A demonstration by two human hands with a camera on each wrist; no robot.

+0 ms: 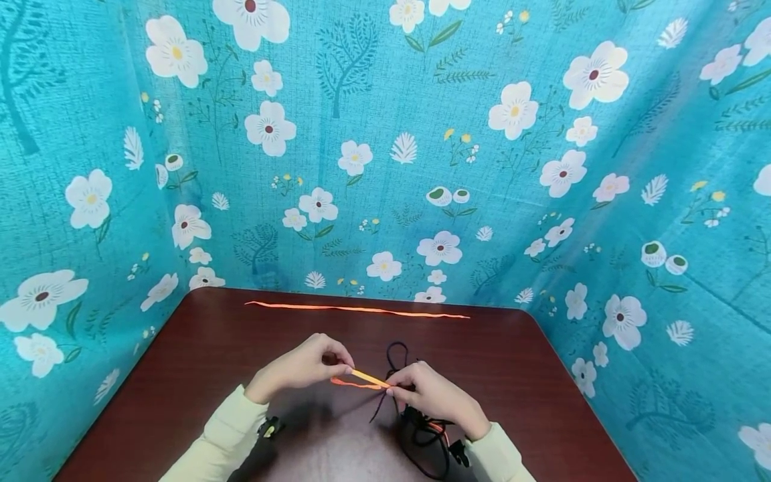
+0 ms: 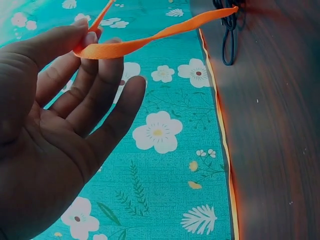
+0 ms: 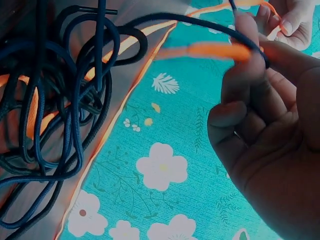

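My left hand (image 1: 301,367) pinches a flat orange lace (image 1: 369,378) between thumb and forefinger, its other fingers loosely bent in the left wrist view. A short loop of the lace (image 2: 165,36) droops below the stretched part. To the right, my right hand (image 1: 438,396) pinches the lace together with a black cord (image 3: 200,22) at the fingertips. That cord comes from a tangled heap of black cords (image 3: 70,120) lying under and beside the right hand. Some orange lace shows among the heap. The exact pinch point is partly covered by fingers.
A second orange lace (image 1: 355,308) lies stretched nearly straight along the back of the dark brown table (image 1: 211,335). Blue floral cloth (image 1: 385,167) hangs behind and at both sides. Small dark pieces (image 1: 459,452) sit by the right sleeve.
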